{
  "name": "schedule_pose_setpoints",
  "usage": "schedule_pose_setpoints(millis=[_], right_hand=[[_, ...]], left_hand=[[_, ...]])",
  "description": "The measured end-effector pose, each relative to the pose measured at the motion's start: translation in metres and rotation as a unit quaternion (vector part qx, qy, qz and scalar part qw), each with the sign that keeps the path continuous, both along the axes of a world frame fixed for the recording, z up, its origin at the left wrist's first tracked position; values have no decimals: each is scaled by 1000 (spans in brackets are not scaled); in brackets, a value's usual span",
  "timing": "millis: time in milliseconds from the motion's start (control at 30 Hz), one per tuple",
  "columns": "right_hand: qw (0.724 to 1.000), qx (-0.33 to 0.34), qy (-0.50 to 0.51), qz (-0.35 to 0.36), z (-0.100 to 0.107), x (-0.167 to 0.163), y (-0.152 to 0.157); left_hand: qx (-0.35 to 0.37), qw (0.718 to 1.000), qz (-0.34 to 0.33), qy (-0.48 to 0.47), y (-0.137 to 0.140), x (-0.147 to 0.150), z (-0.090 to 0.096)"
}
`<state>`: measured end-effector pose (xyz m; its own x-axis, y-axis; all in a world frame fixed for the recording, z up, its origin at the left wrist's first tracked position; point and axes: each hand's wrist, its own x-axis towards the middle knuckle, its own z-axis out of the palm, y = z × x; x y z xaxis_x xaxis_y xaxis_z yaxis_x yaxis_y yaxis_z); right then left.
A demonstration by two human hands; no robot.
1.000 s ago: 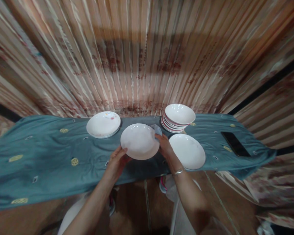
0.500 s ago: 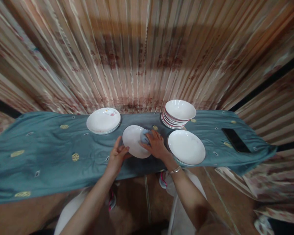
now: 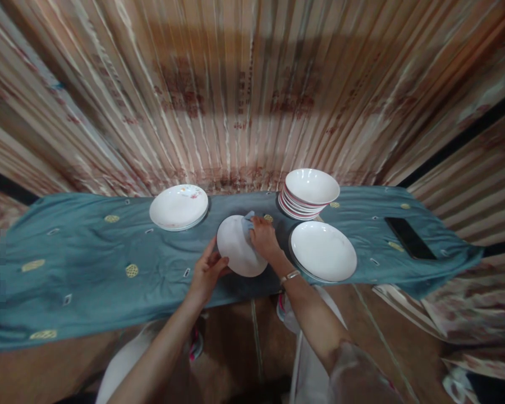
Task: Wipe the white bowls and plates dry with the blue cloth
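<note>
A white plate (image 3: 239,255) is held up over the cloth-covered table, tilted, with its pale face toward me. My left hand (image 3: 208,270) grips its lower left edge, thumb on the face and fingers behind. My right hand (image 3: 264,237) is closed on a light blue cloth (image 3: 247,223) at the plate's upper right edge. Part of that cloth sticks up past the rim, and the right fingers partly hide it.
Flower-patterned plates (image 3: 179,207) are stacked at the left. Red-rimmed bowls (image 3: 311,188) form a pile at the back right, with more white plates (image 3: 323,251) in front. A black phone (image 3: 409,238) lies farther right on the teal tablecloth (image 3: 88,252). Curtains (image 3: 244,95) hang behind.
The cloth and my right hand have shifted from the plate's face up to its upper right rim. The plate has turned and moved slightly right with my left hand.
</note>
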<state>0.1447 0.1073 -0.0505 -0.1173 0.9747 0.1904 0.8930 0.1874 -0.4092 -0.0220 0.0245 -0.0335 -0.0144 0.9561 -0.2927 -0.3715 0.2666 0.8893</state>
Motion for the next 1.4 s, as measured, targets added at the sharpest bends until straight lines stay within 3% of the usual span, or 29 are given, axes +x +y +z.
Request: schedule_pose_setpoints(millis=[267,600,700,833,967,1067,1400], right_hand=[[978,72,181,72,-5,-33,-4],[915,18,335,225,11,-49,-28],[879,-20,405,250,11,-49,-33],[825,-117,500,237,9,-43,-38],[791,-208,519,249,11,-31,-46],[792,-227,498,270,12,-22,-51],[842,-250,353,322,6,13,-48]], left_hand=[[9,1000,-5,-5,-2,1,0],[3,1000,13,-27,1,0,-2],[8,999,12,-38,2,0,-3],[0,998,32,-47,4,-4,-2],[4,997,36,-64,5,-8,4],[3,996,52,-68,7,-9,4],[-32,997,74,-17,10,-12,-7]])
